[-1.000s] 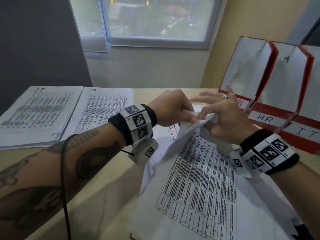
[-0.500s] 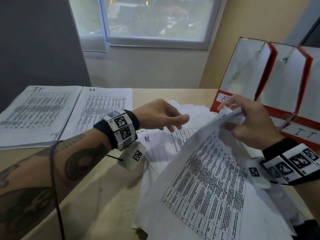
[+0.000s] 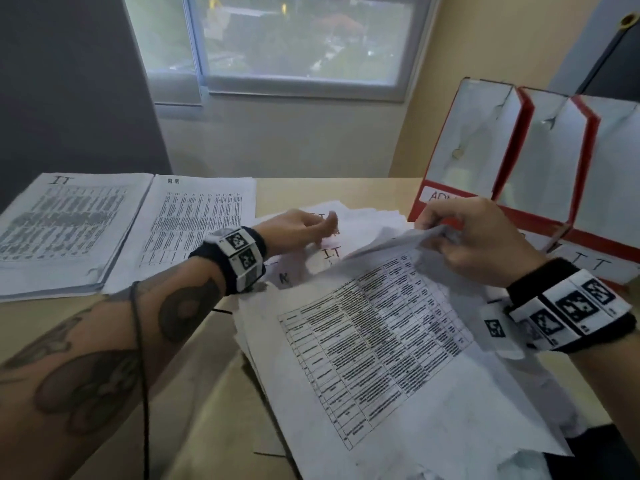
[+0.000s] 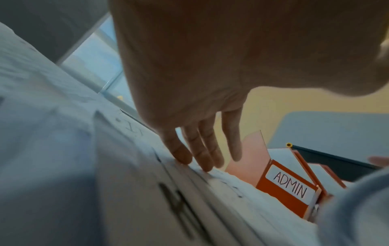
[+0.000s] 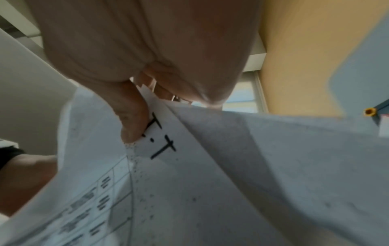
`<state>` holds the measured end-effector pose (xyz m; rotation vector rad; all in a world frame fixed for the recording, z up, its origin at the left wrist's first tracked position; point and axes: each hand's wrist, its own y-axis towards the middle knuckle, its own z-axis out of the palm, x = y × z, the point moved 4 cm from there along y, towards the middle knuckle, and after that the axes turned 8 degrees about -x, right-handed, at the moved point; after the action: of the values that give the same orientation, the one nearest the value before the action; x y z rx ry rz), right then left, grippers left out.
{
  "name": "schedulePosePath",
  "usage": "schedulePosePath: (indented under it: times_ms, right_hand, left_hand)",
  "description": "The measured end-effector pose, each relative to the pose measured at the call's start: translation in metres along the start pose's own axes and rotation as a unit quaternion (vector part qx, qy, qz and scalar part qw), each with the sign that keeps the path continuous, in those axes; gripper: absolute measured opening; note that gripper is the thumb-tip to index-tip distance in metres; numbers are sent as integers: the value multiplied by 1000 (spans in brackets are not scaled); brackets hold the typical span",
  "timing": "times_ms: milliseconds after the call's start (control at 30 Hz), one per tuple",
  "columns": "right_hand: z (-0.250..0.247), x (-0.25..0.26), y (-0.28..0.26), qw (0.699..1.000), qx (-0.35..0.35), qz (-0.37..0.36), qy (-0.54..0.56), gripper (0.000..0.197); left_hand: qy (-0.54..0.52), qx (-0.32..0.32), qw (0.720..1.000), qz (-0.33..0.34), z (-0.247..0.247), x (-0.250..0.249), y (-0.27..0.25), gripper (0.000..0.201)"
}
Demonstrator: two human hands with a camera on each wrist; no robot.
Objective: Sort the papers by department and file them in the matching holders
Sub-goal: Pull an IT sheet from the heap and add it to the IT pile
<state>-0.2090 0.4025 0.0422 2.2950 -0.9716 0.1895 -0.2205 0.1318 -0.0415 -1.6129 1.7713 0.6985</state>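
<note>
Right hand [image 3: 479,240] pinches the IT sheet [image 3: 374,341] by its top edge; left hand [image 3: 299,225], fingers straight, touches the loose pile [image 3: 349,216].

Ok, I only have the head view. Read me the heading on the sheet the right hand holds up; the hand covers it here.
Observer: In the right wrist view the lifted sheet reads "I.T" in handwriting, right beside the thumb of the right hand that pinches it.
Operator: Now tell me what the left hand is doing at the pile.
Observer: In the left wrist view the left hand has straight fingers. Its fingertips touch the sheet edges of the pile, and it grips nothing.
Operator: Spell out the first holder's label.
Observer: The left wrist view shows it in full: ADMIN, on the red holder.
</note>
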Motion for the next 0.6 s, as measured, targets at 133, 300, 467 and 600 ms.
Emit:
schedulePosePath:
  times_ms: [133, 300, 467, 600]
  right_hand:
    - [-4, -10, -5, 998, 52, 1, 21, 29]
    - [-8, -14, -4, 996, 73, 9, 55, 49]
    - [-14, -26, -6, 996, 71, 31, 41, 49]
    - [-15, -23, -5, 997, 70, 28, 36, 21]
  left_hand:
    - [226, -1, 974, -16, 3, -3, 2, 68]
    - [291, -8, 956, -22, 12, -11, 8, 50]
    - [243, -61, 968, -26, 9, -14, 14, 15]
    - [199, -96, 975, -17, -2, -23, 13, 5]
